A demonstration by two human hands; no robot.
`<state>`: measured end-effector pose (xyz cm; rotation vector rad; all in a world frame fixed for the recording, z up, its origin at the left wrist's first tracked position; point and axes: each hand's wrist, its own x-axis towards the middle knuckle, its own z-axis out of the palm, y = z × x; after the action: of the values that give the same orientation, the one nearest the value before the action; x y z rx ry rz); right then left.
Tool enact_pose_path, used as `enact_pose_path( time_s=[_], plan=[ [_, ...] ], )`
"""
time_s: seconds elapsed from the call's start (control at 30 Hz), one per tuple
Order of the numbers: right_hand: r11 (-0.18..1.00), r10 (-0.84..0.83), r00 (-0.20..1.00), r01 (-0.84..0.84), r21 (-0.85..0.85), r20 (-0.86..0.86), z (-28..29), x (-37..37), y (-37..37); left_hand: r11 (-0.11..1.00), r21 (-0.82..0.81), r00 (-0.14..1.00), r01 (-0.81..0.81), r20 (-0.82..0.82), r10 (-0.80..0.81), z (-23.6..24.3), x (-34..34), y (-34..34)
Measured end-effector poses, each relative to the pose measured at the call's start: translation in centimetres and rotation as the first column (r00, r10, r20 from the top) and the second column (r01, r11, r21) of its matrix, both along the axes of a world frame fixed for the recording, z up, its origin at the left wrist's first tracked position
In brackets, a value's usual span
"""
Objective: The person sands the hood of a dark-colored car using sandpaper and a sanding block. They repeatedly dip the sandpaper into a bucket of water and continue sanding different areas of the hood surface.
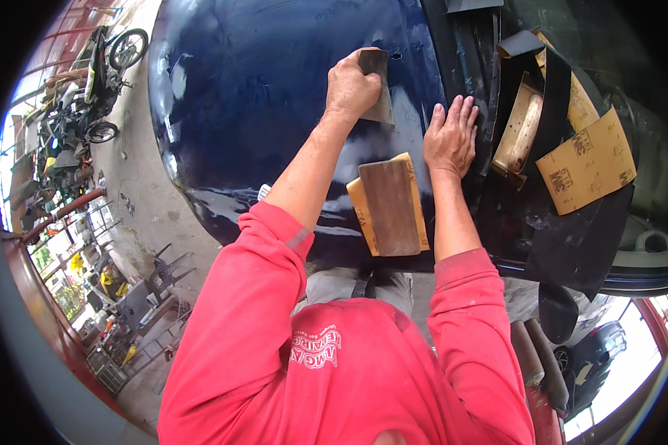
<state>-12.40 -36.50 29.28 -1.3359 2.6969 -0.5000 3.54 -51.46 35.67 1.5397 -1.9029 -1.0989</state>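
Observation:
My left hand [351,87] is closed on a piece of dark sandpaper [382,107], with its thumb along the near side. The sandpaper lies against the dark blue car hood [252,81], close to a small dark hole or chip [397,55]. My right hand [453,137] rests flat near the hood's right edge, fingers stretched out and holding nothing. Between my forearms, a brown flat sanding block [390,208] lies on a yellow-backed sandpaper sheet [358,211].
Right of my right hand, a worn beige metal piece [525,122], yellow-backed sandpaper [590,167] and black sheets [583,241] lie over the windshield area. Motorcycles [89,89] stand on the concrete floor [133,170] at left; cluttered tools and a chair [169,271] are lower left.

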Motion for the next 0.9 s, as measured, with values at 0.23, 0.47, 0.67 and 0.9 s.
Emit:
enact_pose_path(
  time_s=[0.23,0.47,0.67,0.9],
  plan=[
    [1.0,-0.016,1.0,0.016,0.003,-0.018,0.1,0.0,0.0,0.981,-0.192,0.998,0.01,-0.055,-0.021,-0.7,-0.1,-0.2],
    [1.0,-0.006,1.0,0.006,-0.002,-0.012,-0.3,0.0,0.1,0.999,-0.048,0.998,-0.017,-0.053,0.015,-0.8,-0.1,0.1],
    [1.0,0.003,1.0,-0.003,-0.019,-0.005,-0.3,0.0,0.1,0.993,0.019,0.991,-0.12,0.059,0.119,-0.3,-0.6,0.7],
    [1.0,0.013,0.999,-0.013,-0.004,0.029,-0.2,0.0,0.3,0.981,-0.153,0.992,-0.115,0.042,0.123,-0.3,-2.1,1.3]
  ],
)
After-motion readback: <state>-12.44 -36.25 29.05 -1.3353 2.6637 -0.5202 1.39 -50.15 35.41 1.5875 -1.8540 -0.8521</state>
